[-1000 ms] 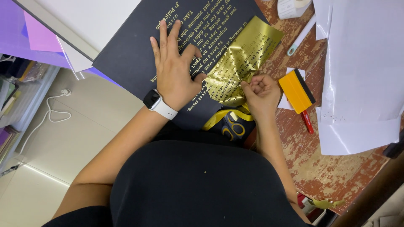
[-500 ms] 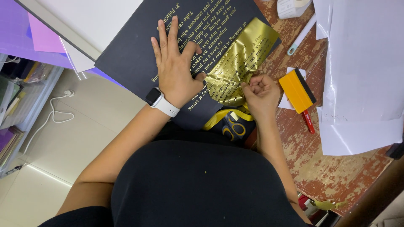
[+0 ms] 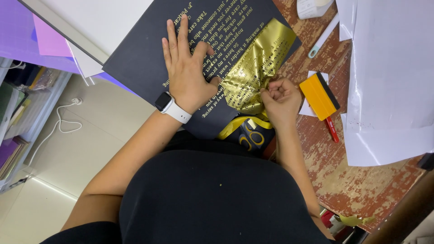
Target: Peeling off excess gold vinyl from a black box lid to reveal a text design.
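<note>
Two bare hands were at work on a matte black card sheet printed with gold lettering, which lay tilted across the near edge of a worn, red-painted wooden table. The left hand lay flat on the sheet, fingers spread and pointing away from the body, palm pressing the card down; it closed on nothing, and a white-strapped wristwatch sat on its wrist. The right hand was curled tight, its fingertips pinching the near end of a crinkled sheet of gold foil film that lay partly lifted off the card, its far part still lying against the lettering. By the look of it, the step in hand was stripping the foil away from the printed lines, about halfway along the sheet. The next move seemed to call for a slow, low pull toward the body while the flat hand kept the card from sliding or curling, since a sharp tug could tear the thin foil. The right forearm ran close in along the body, wrist bent inward. Just beside the right hand lay a yellow plastic squeegee with a black edge, with a red pen below it, and large white paper sheets covered the table's right side.
</note>
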